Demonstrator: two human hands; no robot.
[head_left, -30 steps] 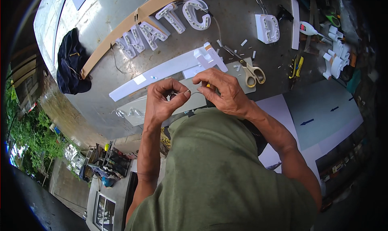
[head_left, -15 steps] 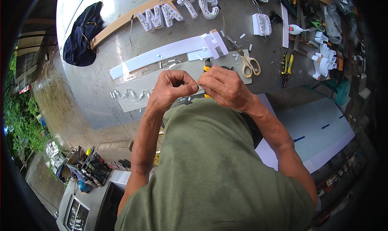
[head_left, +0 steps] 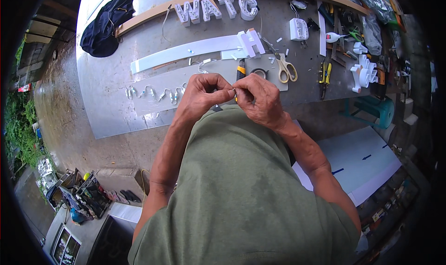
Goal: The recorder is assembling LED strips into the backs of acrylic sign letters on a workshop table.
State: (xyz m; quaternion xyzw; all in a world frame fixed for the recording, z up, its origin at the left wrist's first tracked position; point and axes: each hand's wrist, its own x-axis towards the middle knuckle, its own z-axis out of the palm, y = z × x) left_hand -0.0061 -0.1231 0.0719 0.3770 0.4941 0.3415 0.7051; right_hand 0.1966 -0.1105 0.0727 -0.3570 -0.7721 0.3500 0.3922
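Over the near edge of the workbench, my left hand [head_left: 206,94] and my right hand [head_left: 261,98] meet fingertip to fingertip. Both are closed in a pinch on what looks like a thin wire, mostly hidden by the fingers. Left of my left hand, a wavy string of small white LED modules [head_left: 152,94] lies on the bench and a grey sheet. Just beyond my fingers are a yellow-and-black handled tool [head_left: 240,71] and a black roll of tape [head_left: 260,73]. Scissors [head_left: 286,72] with pale handles rest to their right.
White letter-shaped blocks [head_left: 216,9] line a wooden strip [head_left: 153,15] at the back. Another white letter [head_left: 251,43] stands by a long white strip [head_left: 186,52]. Yellow-handled pliers [head_left: 325,74] lie right; dark cloth [head_left: 108,24] lies far left. A green stool [head_left: 374,111] stands beside the bench.
The view has shifted a little, moving the bench items upward. My hands stay together, and my right hand has turned, with its fingers curled more tightly at the pinch.
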